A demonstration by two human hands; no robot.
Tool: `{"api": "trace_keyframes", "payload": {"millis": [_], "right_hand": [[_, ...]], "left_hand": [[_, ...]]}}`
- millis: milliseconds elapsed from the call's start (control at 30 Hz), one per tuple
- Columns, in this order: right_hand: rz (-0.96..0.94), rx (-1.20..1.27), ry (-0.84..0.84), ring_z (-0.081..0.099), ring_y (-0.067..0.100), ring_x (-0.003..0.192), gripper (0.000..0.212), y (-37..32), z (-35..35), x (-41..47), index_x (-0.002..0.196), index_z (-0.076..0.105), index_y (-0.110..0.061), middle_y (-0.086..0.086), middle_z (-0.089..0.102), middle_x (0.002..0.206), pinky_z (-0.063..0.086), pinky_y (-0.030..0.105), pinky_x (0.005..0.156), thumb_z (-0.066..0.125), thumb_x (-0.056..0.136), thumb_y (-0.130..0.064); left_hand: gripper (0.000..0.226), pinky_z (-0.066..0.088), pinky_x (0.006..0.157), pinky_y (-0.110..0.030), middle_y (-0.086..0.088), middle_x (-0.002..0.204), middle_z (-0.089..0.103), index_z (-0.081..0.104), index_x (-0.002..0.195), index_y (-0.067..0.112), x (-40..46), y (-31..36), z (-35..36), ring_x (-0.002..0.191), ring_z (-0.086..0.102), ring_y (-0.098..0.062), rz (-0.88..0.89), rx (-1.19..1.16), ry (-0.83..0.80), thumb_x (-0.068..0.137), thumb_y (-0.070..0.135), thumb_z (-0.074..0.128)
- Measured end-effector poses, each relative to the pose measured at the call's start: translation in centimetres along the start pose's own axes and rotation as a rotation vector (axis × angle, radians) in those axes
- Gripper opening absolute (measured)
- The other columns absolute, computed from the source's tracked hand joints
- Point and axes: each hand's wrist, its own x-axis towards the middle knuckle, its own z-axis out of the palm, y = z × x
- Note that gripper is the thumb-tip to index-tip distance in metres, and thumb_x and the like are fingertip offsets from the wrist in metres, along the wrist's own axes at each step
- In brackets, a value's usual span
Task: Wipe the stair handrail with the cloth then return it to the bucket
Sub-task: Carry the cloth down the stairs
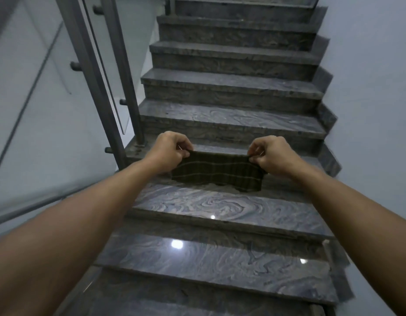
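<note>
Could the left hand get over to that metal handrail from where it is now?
Probably yes: the handrail runs just beside the left hand with nothing between, though that hand and the right hand both hold the cloth.

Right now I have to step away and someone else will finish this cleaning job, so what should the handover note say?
Left hand: pinching the cloth's left top corner.
Right hand: pinching its right top corner.
Cloth: dark, striped, stretched flat between both hands, hanging over the marble stairs.
Handrail: metal, with glass panel, on the left, apart from the cloth.
Bucket: not in view.
Done: cannot tell whether any wiping has happened.
Left: wipe the rail if needed, then return the cloth to the bucket.
</note>
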Motion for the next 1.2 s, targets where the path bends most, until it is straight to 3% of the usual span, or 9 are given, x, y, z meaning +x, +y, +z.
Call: {"api": "trace_keyframes", "payload": {"millis": [233, 633, 867, 1200], "right_hand": [[-0.091, 0.01, -0.024, 0.062, 0.012, 0.077, 0.01, -3.9, -4.8, 10.5, 0.086, 0.068, -0.022, -0.002, 0.066, 0.083, 0.053, 0.029, 0.062, 0.069, 0.083, -0.012], [-0.051, -0.013, 0.026, 0.065, 0.018, 0.078, 0.011, -10.4, -10.5, 27.7, 0.084, 0.069, -0.023, 0.001, 0.069, 0.082, 0.057, 0.039, 0.072, 0.071, 0.079, -0.014], [-0.023, -0.038, 0.027, 0.063, 0.015, 0.078, 0.012, -11.8, -17.0, 35.8, 0.083, 0.067, -0.025, 0.0, 0.067, 0.084, 0.053, 0.03, 0.063, 0.069, 0.081, -0.013], [-0.104, 0.013, -0.015, 0.065, 0.017, 0.078, 0.011, -13.0, -23.8, 49.0, 0.083, 0.068, -0.023, 0.0, 0.068, 0.084, 0.058, 0.038, 0.071, 0.071, 0.08, -0.013]], "left_hand": [[0.014, 0.05, 0.072, -0.021, -0.002, 0.09, 0.069, 0.07, 0.09, 0.017, 7.8, 1.4, -7.1, 0.086, 0.064, -0.012, -0.037, -0.03, 0.047, 0.086, 0.004, 0.064], [0.016, 0.054, 0.076, -0.027, 0.001, 0.089, 0.066, 0.069, 0.089, 0.02, 24.4, 1.5, -18.4, 0.087, 0.063, -0.014, -0.028, -0.002, 0.027, 0.086, 0.005, 0.065], [0.013, 0.053, 0.073, -0.026, -0.002, 0.09, 0.068, 0.069, 0.09, 0.019, 33.6, 4.9, -23.1, 0.088, 0.063, -0.016, -0.008, -0.023, 0.013, 0.086, 0.007, 0.065], [0.015, 0.052, 0.065, -0.022, 0.0, 0.082, 0.066, 0.069, 0.085, 0.02, 44.5, 8.6, -28.4, 0.079, 0.064, -0.013, -0.093, 0.015, 0.062, 0.087, 0.006, 0.064]]}}
